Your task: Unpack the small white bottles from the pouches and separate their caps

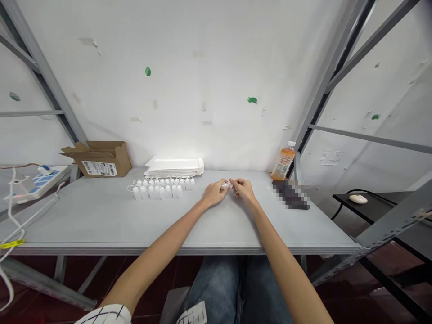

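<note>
Just above the middle of the table, my left hand is closed round a small translucent plastic bottle, which lies nearly sideways. The fingers of my right hand pinch together at the bottle's right end; whatever part they grip is too small to make out. To the left stand several small white plastic bottles in rows, upright. Those at the back show thin loops or strings at their caps.
A stack of white flat packets lies against the wall, right of an open cardboard box. At the right stand an orange drink bottle and a dark pixelated object. A power strip with cables is at far left.
</note>
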Demonstrator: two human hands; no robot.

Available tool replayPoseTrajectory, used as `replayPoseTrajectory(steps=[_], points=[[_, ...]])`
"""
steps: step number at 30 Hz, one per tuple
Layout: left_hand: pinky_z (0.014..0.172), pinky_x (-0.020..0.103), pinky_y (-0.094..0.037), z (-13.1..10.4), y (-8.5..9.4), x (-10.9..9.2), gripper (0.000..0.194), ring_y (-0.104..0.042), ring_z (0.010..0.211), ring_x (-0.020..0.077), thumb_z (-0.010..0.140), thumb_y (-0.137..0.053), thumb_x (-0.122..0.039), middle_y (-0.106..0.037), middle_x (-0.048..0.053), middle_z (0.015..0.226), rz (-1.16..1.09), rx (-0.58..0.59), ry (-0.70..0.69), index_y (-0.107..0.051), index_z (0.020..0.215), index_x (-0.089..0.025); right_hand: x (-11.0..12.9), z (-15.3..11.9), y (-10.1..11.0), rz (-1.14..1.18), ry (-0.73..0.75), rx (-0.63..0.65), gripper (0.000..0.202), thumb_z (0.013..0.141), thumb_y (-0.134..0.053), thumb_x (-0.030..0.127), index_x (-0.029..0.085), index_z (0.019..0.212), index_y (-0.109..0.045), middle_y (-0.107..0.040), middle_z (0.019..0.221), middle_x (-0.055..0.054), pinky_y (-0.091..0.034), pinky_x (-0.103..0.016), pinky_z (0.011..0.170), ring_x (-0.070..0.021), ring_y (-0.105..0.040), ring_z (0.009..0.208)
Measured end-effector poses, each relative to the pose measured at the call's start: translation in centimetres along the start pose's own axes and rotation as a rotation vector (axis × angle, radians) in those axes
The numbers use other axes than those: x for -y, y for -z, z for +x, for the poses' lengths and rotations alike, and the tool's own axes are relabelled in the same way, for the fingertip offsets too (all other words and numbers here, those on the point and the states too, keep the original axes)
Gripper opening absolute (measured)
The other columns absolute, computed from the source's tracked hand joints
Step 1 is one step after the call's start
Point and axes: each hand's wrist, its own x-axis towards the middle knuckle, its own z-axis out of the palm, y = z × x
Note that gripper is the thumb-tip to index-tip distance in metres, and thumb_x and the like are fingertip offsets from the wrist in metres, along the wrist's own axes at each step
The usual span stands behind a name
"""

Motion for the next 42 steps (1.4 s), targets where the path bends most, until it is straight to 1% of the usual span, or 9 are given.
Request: replayPoseTrajectory(steps=[10, 16, 22, 26, 31, 33, 35, 39, 42], points=[[0.07, 0.028, -0.042, 0.0, 0.0, 0.2, 0.029, -0.066, 0.084, 0.0233, 0.093, -0.051, -0.038, -0.072, 0.005, 0.087, 0.032, 0.026, -0.033, -0.062, 0.116, -0.024, -0.2, 0.0, 0.3, -0.113, 0.02, 0.036, 0.043, 0.064, -0.077, 0.056, 0.015, 0.063, -0.062, -0.06, 0.055, -0.002, -0.037, -0.02, 0.035, -0.0108, -0.051, 0.043], [0.071, 0.029, -0.043, 0.0, 0.0, 0.2, 0.028, -0.067, 0.084, 0.024, 0.093, -0.051, -0.04, -0.073, 0.005, 0.087, 0.056, 0.044, -0.046, -0.064, 0.112, -0.024, -0.8, 0.5, 0.2, -0.121, -0.004, 0.009, 0.043, 0.064, -0.078, 0.053, 0.015, 0.057, -0.061, -0.059, 0.051, -0.004, -0.036, -0.021, 0.033, -0.0107, -0.049, 0.04], [0.068, 0.028, -0.042, 0.0, -0.1, 0.3, 0.029, -0.066, 0.084, 0.0236, 0.093, -0.05, -0.04, -0.073, 0.005, 0.089, 0.084, 0.051, -0.046, -0.064, 0.114, -0.024, -1.5, 0.8, 0.3, -0.058, -0.019, 0.005, 0.041, 0.064, -0.08, 0.052, 0.014, 0.062, -0.064, -0.062, 0.057, -0.006, -0.035, -0.021, 0.034, -0.0106, -0.05, 0.042], [0.066, 0.028, -0.039, 0.2, -0.1, 0.2, 0.034, -0.065, 0.081, 0.0228, 0.096, -0.044, -0.047, -0.072, 0.006, 0.087, 0.075, 0.068, -0.011, -0.067, 0.105, -0.023, -1.1, 0.6, 0.3, 0.029, -0.011, 0.029, 0.036, 0.063, -0.081, 0.047, 0.014, 0.069, -0.066, -0.065, 0.064, -0.007, -0.038, -0.021, 0.035, -0.0108, -0.052, 0.046], [0.065, 0.027, -0.036, 0.5, 0.0, 0.3, 0.036, -0.061, 0.077, 0.0203, 0.095, -0.043, -0.049, -0.07, 0.005, 0.08, -0.026, 0.055, 0.018, -0.067, 0.092, -0.022, -0.4, 0.3, 0.1, 0.023, 0.003, 0.041, 0.029, 0.065, -0.078, 0.04, 0.015, 0.074, -0.065, -0.065, 0.066, -0.006, -0.039, -0.02, 0.036, -0.0137, -0.057, 0.052], [0.065, 0.027, -0.036, 0.6, 0.0, 0.5, 0.038, -0.059, 0.071, 0.0185, 0.094, -0.043, -0.048, -0.067, 0.003, 0.07, -0.104, 0.072, 0.018, -0.065, 0.081, -0.021, -0.3, 0.2, 0.1, 0.022, 0.02, 0.058, 0.026, 0.066, -0.076, 0.037, 0.016, 0.077, -0.065, -0.064, 0.067, -0.005, -0.04, -0.02, 0.037, -0.0152, -0.059, 0.057], [0.064, 0.026, -0.037, 0.8, -0.1, 0.7, 0.041, -0.057, 0.062, 0.0165, 0.094, -0.041, -0.049, -0.063, 0.001, 0.059, -0.211, 0.102, 0.037, -0.062, 0.073, -0.02, -0.3, 0.2, 0.1, 0.017, 0.037, 0.073, 0.026, 0.065, -0.074, 0.034, 0.016, 0.082, -0.066, -0.064, 0.073, -0.005, -0.041, -0.02, 0.038, -0.0155, -0.061, 0.061], [0.056, 0.026, -0.038, 1.0, -0.2, 1.0, 0.045, -0.049, 0.044, 0.0128, 0.092, -0.038, -0.054, -0.055, -0.004, 0.049, -0.439, 0.143, 0.12, -0.062, 0.078, -0.018, -0.6, 0.4, 0.4, -0.001, 0.065, 0.048, 0.033, 0.065, -0.071, 0.032, 0.017, 0.093, -0.065, -0.064, 0.086, -0.005, -0.043, -0.021, 0.041, -0.0142, -0.062, 0.061], [0.053, 0.025, -0.037, 1.1, -0.3, 1.1, 0.044, -0.047, 0.041, 0.0109, 0.091, -0.039, -0.056, -0.055, -0.005, 0.05, -0.463, 0.127, 0.114, -0.06, 0.079, -0.019, -0.9, 0.7, 0.8, -0.113, 0.093, -0.053, 0.035, 0.073, -0.065, 0.032, 0.019, 0.105, -0.06, -0.065, 0.09, -0.004, -0.045, -0.024, 0.048, -0.0143, -0.063, 0.061]])
